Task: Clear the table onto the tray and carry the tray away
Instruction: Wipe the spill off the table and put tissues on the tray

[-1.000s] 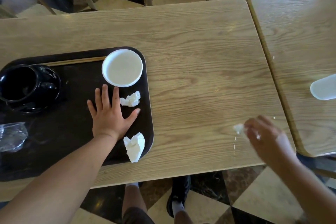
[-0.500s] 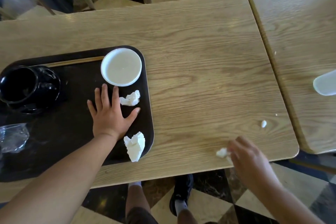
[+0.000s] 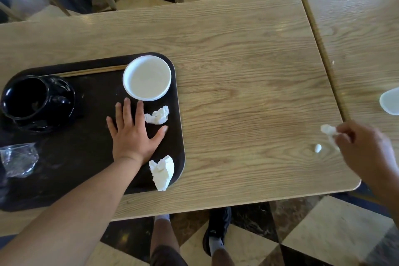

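The left hand (image 3: 135, 136) is laid flat, fingers spread, on the dark tray (image 3: 86, 179) at the left of the table (image 3: 248, 93); a tissue scrap (image 3: 328, 130) is pinched in the blurred right hand (image 3: 367, 153) near the right edge, a smaller scrap (image 3: 317, 148) just beside; a pale object (image 3: 390, 103) is cut off by the frame; open wood is left between tray and right hand.

Between the tray (image 3: 86, 168) and the right hand (image 3: 367, 151), the table (image 3: 237, 71) offered a wide lane of open wood running from 12 to 6 o'clock. The only thing in it was a small white scrap (image 3: 317, 148), at 9 o'clock of that hand, which pinched a tissue wad (image 3: 328, 129). On the tray, the flat left hand (image 3: 132, 134) was hemmed in by the white bowl (image 3: 147, 77) at 12, a crumpled napkin (image 3: 157, 115) at 2, a larger napkin (image 3: 162, 171) at 5 and the black pot (image 3: 32, 99) at 10. At 8 o'clock, the tray floor was free up to the plastic wrap (image 3: 18, 158).
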`<move>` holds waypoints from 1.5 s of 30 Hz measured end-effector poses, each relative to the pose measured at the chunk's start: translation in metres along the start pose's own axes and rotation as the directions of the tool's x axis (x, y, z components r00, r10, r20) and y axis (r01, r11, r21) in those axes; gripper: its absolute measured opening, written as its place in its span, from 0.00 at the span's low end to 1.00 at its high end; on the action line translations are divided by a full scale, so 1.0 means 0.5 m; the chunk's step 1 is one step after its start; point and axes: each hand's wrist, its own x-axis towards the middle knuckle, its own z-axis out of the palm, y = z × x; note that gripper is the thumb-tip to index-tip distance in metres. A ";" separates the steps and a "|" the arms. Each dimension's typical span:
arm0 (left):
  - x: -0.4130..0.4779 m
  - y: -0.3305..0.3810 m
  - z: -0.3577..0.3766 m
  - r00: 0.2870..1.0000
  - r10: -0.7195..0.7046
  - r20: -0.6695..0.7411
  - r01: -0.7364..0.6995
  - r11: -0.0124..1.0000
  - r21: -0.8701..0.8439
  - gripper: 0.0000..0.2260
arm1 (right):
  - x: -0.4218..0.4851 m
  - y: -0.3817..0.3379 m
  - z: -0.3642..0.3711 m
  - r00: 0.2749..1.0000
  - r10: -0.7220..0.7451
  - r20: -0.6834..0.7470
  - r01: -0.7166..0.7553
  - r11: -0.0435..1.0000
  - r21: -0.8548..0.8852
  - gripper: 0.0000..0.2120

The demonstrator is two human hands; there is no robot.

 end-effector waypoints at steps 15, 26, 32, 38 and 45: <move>-0.002 -0.004 0.007 1.000 0.004 -0.023 -0.005 1.000 -0.004 0.40 | -0.197 -0.055 0.092 0.947 -0.276 0.167 0.261 0.960 0.103 0.10; -0.001 -0.005 0.005 1.000 0.008 0.003 -0.008 1.000 -0.015 0.42 | -0.296 -0.096 0.070 0.866 -0.423 0.268 0.397 0.906 0.148 0.10; -0.002 -0.017 -0.010 0.998 0.019 0.065 -0.014 0.997 -0.082 0.42 | -0.253 -0.259 0.081 0.865 -0.486 0.124 0.460 0.868 0.189 0.07; -0.030 -0.085 -0.033 0.975 0.175 0.134 -0.156 0.978 -0.140 0.39 | -0.225 -0.425 0.116 0.870 -0.481 0.114 0.447 0.864 0.234 0.09; -0.057 -0.172 -0.059 0.959 0.182 0.217 -0.144 0.973 -0.181 0.33 | -0.209 -0.576 0.184 0.928 -0.342 0.147 0.292 0.914 0.283 0.14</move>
